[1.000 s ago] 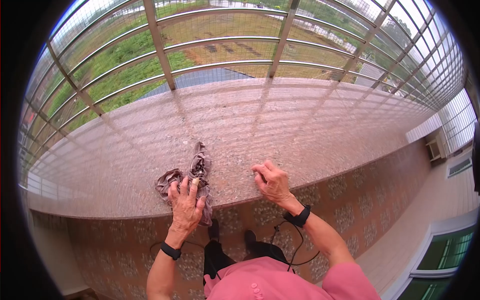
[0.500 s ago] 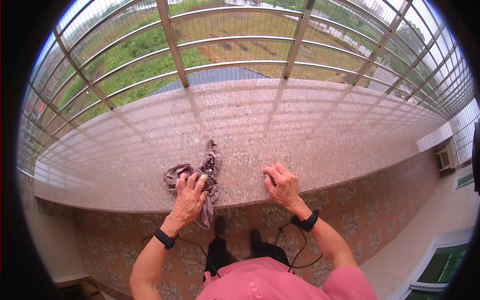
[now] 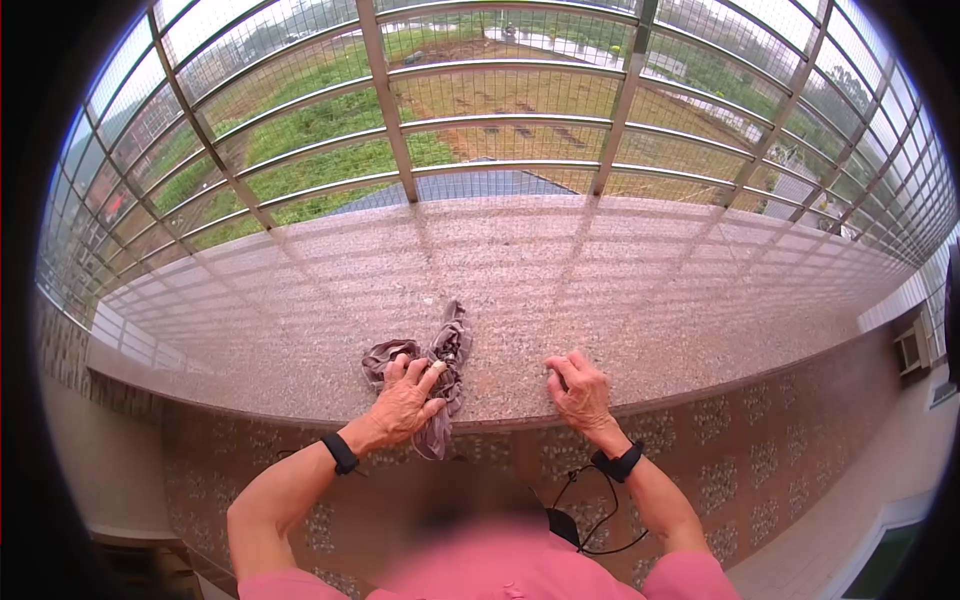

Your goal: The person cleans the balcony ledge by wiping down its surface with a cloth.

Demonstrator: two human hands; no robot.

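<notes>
A crumpled brownish-mauve cloth lies bunched on the speckled pink stone ledge, one end drooping over its front edge. My left hand is on the cloth, its bent fingers pressing into the folds and its thumb along the near side. To the right, apart from the cloth, my right hand rests at the ledge with its fingers curled in. Nothing shows in that hand. Each wrist wears a black band.
Metal railing bars rise along the ledge's far side, with a field beyond. Below the front edge is a patterned tile floor. A black cable loops beneath my right forearm.
The whole view has shifted, so ledge, cloth and hands appear farther right and slightly lower. My left thumb sticks out more from the fingers. The cloth keeps nearly the same shape.
</notes>
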